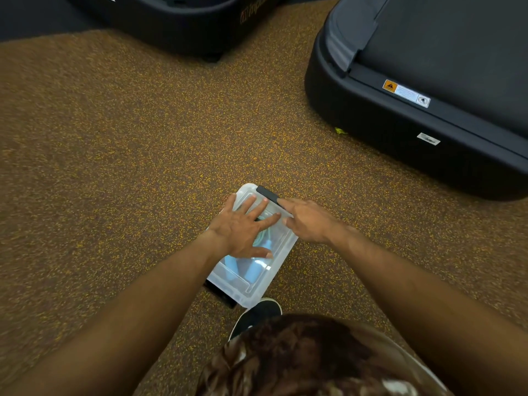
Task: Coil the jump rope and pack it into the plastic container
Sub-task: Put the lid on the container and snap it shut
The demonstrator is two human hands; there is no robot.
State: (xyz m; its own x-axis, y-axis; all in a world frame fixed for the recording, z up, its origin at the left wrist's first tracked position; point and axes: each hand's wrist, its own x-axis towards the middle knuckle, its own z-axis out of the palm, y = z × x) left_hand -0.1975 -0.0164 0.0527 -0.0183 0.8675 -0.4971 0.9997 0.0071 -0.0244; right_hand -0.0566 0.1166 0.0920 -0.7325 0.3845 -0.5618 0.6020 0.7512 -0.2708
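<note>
A clear plastic container (pixel 258 284) lies on the speckled floor with its lid on. Through the lid I see the light blue jump rope (pixel 251 271), its two handles near the close end and the cord coiled under my palm. My left hand (pixel 243 227) rests flat on the lid with its fingers spread. My right hand (pixel 307 221) touches the far right rim, its index finger stretched onto the black latch (pixel 267 193). A second black latch (pixel 220 295) shows at the near end.
Two black treadmill bases stand beyond the container, one at the right (pixel 414 110) and one at the top centre (pixel 183 21). My dark shoe (pixel 257 312) sits just behind the container. Brown speckled floor (pixel 114 138) spreads to the left.
</note>
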